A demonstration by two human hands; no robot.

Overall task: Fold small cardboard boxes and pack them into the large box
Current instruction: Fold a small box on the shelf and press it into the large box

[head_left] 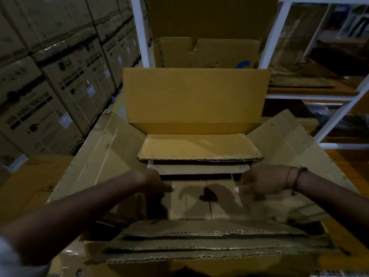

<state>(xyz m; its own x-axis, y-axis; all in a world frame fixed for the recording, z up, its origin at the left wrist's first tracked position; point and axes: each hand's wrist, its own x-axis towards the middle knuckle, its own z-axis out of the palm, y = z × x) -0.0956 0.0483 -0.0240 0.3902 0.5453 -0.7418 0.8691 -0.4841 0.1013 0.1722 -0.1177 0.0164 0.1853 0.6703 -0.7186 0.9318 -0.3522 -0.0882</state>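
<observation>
The large box (195,96) stands open in front of me, flaps spread left, right and up at the back. Inside it at the far side lies a stack of flattened small boxes (199,148). Closer to me, a small cardboard box (203,200) sits low inside, and both hands are on it. My left hand (153,182) grips its left edge with the fingers curled. My right hand (261,182), with a cord bracelet at the wrist, holds its right edge. More flat cardboard sheets (209,242) lie along the near side.
Stacked LG appliance cartons (50,76) form a wall on the left. A white metal rack (339,96) with cardboard on its shelves stands at the right. Another worn carton (205,52) rises behind the large box. A yellow carton (30,186) sits at the lower left.
</observation>
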